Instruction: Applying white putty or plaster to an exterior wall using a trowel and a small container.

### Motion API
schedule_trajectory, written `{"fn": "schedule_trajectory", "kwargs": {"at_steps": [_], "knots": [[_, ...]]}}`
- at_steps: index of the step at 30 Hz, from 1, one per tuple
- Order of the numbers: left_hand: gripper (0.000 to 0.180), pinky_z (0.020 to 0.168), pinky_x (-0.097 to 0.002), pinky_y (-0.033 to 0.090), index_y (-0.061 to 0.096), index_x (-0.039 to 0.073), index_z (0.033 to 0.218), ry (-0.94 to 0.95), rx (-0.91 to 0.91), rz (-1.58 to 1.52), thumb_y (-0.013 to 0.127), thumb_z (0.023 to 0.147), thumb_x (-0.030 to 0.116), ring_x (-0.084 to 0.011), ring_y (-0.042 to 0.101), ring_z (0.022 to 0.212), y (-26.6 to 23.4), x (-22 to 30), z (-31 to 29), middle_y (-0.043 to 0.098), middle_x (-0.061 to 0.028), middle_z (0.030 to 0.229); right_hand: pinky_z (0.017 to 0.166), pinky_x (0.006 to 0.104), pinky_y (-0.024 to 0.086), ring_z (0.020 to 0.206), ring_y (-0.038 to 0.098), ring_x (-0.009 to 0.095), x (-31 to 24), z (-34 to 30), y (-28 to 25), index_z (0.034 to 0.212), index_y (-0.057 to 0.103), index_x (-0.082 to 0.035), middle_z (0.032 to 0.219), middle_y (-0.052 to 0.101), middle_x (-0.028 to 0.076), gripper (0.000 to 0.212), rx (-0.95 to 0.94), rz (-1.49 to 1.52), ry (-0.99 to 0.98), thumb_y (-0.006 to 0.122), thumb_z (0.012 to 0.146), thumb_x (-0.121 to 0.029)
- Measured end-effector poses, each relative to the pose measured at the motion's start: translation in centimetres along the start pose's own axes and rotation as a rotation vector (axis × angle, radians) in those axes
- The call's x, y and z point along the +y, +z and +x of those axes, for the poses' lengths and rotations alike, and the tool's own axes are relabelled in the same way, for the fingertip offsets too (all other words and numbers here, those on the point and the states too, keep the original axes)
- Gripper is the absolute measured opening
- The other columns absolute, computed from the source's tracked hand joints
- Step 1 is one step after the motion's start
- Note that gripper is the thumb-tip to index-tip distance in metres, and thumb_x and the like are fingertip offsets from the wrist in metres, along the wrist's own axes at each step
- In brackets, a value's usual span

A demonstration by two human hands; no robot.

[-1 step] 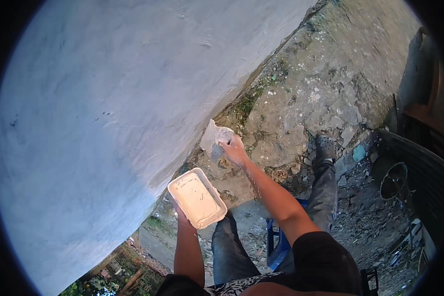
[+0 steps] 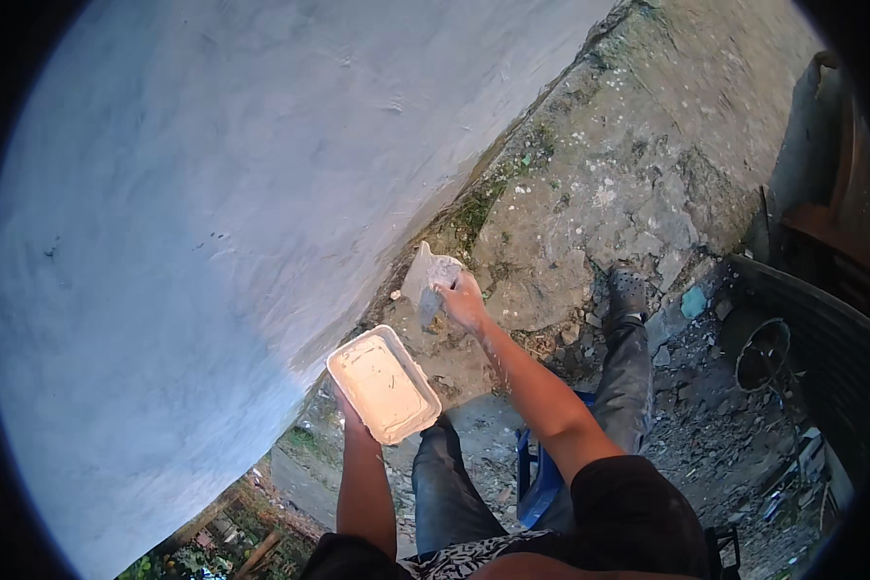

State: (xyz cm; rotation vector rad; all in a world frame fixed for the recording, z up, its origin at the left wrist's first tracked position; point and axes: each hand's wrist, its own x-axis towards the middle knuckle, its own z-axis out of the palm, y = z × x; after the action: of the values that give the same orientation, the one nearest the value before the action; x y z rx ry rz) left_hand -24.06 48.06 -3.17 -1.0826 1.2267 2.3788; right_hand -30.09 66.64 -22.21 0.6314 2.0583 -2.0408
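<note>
My left hand (image 2: 350,406) supports a shallow white rectangular tub (image 2: 414,369) from below and its left side; most of its fingers are hidden under the tub. Cream-coloured paste (image 2: 375,382) coats the tub's inside. Ahead and to the right, my right hand (image 2: 465,302) is closed on the edge of a thin, flat whitish piece (image 2: 421,275) with a pointed corner, smeared with pale paste. Its exact kind I cannot tell. The piece hangs just beyond the tub, apart from it, close to the foot of the pale wall (image 2: 213,174).
A rough stone and concrete ledge (image 2: 551,280) runs along the wall's base. Below my right arm stands a blue plastic seat (image 2: 541,483). My right shoe (image 2: 628,290) rests on the ground among rubble (image 2: 696,435). At the right lie a bucket (image 2: 763,355) and a corrugated sheet (image 2: 802,309).
My right hand has moved slightly right and nearer to me with the flat piece, which has tilted a little. The tub stays nearly in place. The view has shifted slightly.
</note>
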Motion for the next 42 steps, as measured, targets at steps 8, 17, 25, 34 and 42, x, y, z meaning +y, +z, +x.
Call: {"fn": "schedule_trajectory", "kwargs": {"at_steps": [8, 17, 25, 34, 42], "knots": [[0.073, 0.096, -0.0514, 0.051, 0.048, 0.008, 0.138, -0.076, -0.242, -0.090, 0.034, 0.097, 0.066, -0.0338, 0.061, 0.113, 25.3, -0.3, -9.2, 0.059, -0.0141, 0.130, 0.073, 0.0337, 0.051, 0.082, 0.067, 0.019, -15.7, -3.6, -28.2, 0.105, 0.068, 0.002, 0.093, 0.071, 0.008, 0.020, 0.083, 0.275, 0.320, 0.065, 0.088, -0.007], [0.076, 0.098, -0.0496, 0.050, 0.047, 0.007, 0.139, -0.084, -0.515, -0.239, 0.032, 0.097, 0.069, -0.0324, 0.060, 0.115, 42.4, 2.4, -18.7, 0.058, -0.0138, 0.132, 0.074, 0.0300, 0.053, 0.086, 0.067, 0.015, -48.3, -10.6, -47.5, 0.110, 0.064, 0.003, 0.098, 0.069, 0.008, 0.021, 0.087, 0.241, -0.058, 0.065, 0.091, -0.006], [0.084, 0.101, -0.0494, 0.048, 0.041, 0.006, 0.144, 0.297, -0.595, -0.211, 0.026, 0.095, 0.073, -0.0349, 0.058, 0.118, 49.9, 12.7, -24.6, 0.055, -0.0167, 0.135, 0.078, 0.0301, 0.053, 0.086, 0.068, 0.015, -63.8, -16.8, -43.1, 0.113, 0.062, 0.005, 0.097, 0.071, 0.008, 0.026, -0.032, 0.108, -0.407, 0.067, 0.090, -0.007], [0.090, 0.105, -0.0498, 0.045, 0.034, 0.006, 0.149, 0.651, -0.654, -0.163, 0.026, 0.093, 0.076, -0.0351, 0.051, 0.128, 47.2, 16.4, -27.8, 0.047, -0.0186, 0.144, 0.075, 0.0371, 0.052, 0.083, 0.068, 0.029, -70.9, -20.4, -37.5, 0.120, 0.057, 0.002, 0.094, 0.068, 0.018, 0.035, -0.389, -0.624, -0.743, 0.067, 0.088, -0.008], [0.096, 0.105, -0.0453, 0.045, 0.033, 0.006, 0.149, 0.921, -0.638, 0.003, 0.035, 0.088, 0.080, -0.0284, 0.049, 0.129, 46.3, 18.8, -29.9, 0.045, -0.0152, 0.145, 0.065, 0.0511, 0.048, 0.078, 0.065, 0.041, -73.0, -20.6, -31.1, 0.130, 0.048, -0.004, 0.085, 0.067, 0.020, 0.046, -0.449, -1.242, -1.028, 0.062, 0.090, -0.018]]}}
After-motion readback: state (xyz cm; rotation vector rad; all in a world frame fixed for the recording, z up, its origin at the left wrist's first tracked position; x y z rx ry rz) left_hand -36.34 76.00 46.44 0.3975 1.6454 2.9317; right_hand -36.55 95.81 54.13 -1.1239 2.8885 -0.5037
